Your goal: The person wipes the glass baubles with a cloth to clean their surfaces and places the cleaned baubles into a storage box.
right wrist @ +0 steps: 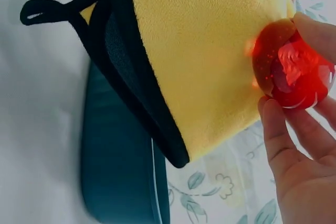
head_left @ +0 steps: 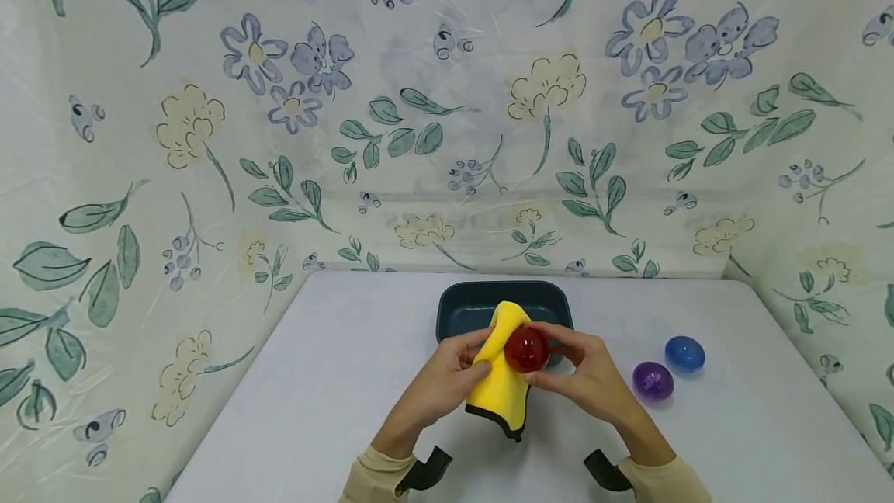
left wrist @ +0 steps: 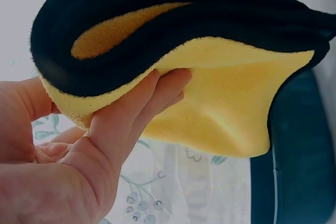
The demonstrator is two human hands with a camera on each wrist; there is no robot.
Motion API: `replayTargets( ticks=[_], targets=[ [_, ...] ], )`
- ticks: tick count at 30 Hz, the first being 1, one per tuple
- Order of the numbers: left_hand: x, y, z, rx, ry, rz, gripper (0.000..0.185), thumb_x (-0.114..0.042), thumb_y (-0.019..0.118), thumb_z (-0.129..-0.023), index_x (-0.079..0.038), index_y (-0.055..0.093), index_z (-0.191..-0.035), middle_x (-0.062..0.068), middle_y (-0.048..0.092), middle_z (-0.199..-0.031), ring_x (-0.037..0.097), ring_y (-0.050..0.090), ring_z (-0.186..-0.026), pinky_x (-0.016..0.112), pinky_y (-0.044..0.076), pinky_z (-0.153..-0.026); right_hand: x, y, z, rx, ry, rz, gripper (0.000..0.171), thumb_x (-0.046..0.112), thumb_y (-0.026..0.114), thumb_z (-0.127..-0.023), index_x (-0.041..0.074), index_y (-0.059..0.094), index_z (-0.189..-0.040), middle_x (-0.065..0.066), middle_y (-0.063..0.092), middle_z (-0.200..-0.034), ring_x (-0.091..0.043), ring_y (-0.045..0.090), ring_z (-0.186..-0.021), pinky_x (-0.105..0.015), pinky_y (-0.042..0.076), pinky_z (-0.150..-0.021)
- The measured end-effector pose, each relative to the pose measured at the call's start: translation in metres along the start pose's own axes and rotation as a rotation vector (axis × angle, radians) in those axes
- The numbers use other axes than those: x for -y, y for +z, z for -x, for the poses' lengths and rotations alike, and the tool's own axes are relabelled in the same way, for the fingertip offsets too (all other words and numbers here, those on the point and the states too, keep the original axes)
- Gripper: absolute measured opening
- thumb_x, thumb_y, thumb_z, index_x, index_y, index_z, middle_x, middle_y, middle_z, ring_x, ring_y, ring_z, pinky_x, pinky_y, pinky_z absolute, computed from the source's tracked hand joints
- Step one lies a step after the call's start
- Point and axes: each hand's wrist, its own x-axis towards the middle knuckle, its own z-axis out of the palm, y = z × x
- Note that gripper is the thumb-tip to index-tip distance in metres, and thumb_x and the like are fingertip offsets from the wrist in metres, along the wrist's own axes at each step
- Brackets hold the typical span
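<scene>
A yellow cloth [head_left: 499,367] with black trim hangs from my left hand [head_left: 447,379], which grips it with curled fingers [left wrist: 142,103]; the cloth [left wrist: 220,93] fills the left wrist view. My right hand [head_left: 583,371] pinches a clear red ball [head_left: 526,348] between thumb and fingertips [right wrist: 278,129], and the ball [right wrist: 294,69] presses against the cloth [right wrist: 210,61]. Both hands are raised just in front of a dark teal tray [head_left: 468,301] on the white table [head_left: 335,379].
A purple egg-shaped ball [head_left: 653,380] and a blue one [head_left: 684,353] lie on the table to the right of my right hand. Flowered sheeting [head_left: 209,138] walls in the table at the back and both sides.
</scene>
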Motion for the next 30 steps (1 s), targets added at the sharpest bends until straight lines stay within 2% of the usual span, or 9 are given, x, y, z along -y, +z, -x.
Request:
replayTargets(
  ticks=[4, 13, 17, 22, 30],
  targets=[
    [-0.0008, 0.0009, 0.0008, 0.0, -0.002, -0.001, 0.056, -0.006, 0.053, -0.103, 0.002, 0.04, -0.156, 0.024, 0.072, -0.122, 0.021, 0.074, -0.093, 0.037, 0.064, -0.088, -0.0029, -0.0016, -0.0008, -0.008, -0.001, -0.031, 0.057, 0.011, 0.085, -0.084, 0.008, 0.065, -0.137, -0.013, 0.069, -0.136, -0.005, 0.065, -0.114, -0.02, 0.054, -0.1],
    [-0.0051, 0.0036, 0.0035, -0.015, -0.003, 0.003, 0.055, -0.006, 0.054, -0.103, 0.003, 0.04, -0.155, 0.023, 0.072, -0.118, 0.02, 0.073, -0.091, 0.036, 0.064, -0.087, -0.0089, -0.0056, -0.0016, -0.039, 0.067, -0.021, 0.058, 0.013, 0.086, -0.083, 0.008, 0.065, -0.137, -0.014, 0.067, -0.132, -0.027, 0.07, -0.112, -0.033, 0.061, -0.095],
    [-0.0069, 0.0047, 0.0046, -0.026, 0.004, 0.015, 0.055, -0.006, 0.054, -0.103, 0.002, 0.04, -0.156, 0.024, 0.072, -0.12, 0.02, 0.073, -0.091, 0.036, 0.064, -0.086, -0.0105, -0.0064, -0.002, -0.034, 0.083, -0.01, 0.058, 0.014, 0.086, -0.083, 0.005, 0.065, -0.136, -0.015, 0.068, -0.13, -0.032, 0.071, -0.113, -0.034, 0.062, -0.093],
    [-0.0087, 0.0039, 0.0057, -0.056, 0.012, 0.023, 0.055, -0.007, 0.055, -0.102, 0.001, 0.042, -0.155, 0.025, 0.071, -0.122, 0.019, 0.072, -0.089, 0.035, 0.065, -0.083, -0.01, -0.0078, -0.0022, -0.003, 0.119, 0.009, 0.059, 0.015, 0.086, -0.082, 0.006, 0.065, -0.136, -0.016, 0.068, -0.132, -0.035, 0.07, -0.117, -0.034, 0.062, -0.093],
    [-0.0095, 0.0013, 0.0071, -0.097, 0.025, 0.013, 0.055, -0.007, 0.056, -0.101, -0.002, 0.045, -0.155, 0.025, 0.07, -0.12, 0.02, 0.07, -0.085, 0.032, 0.064, -0.078, -0.0052, -0.007, -0.0011, 0.07, 0.165, 0.033, 0.063, 0.018, 0.086, -0.083, 0.003, 0.062, -0.139, -0.019, 0.065, -0.136, -0.039, 0.069, -0.12, -0.04, 0.061, -0.094]
  ],
)
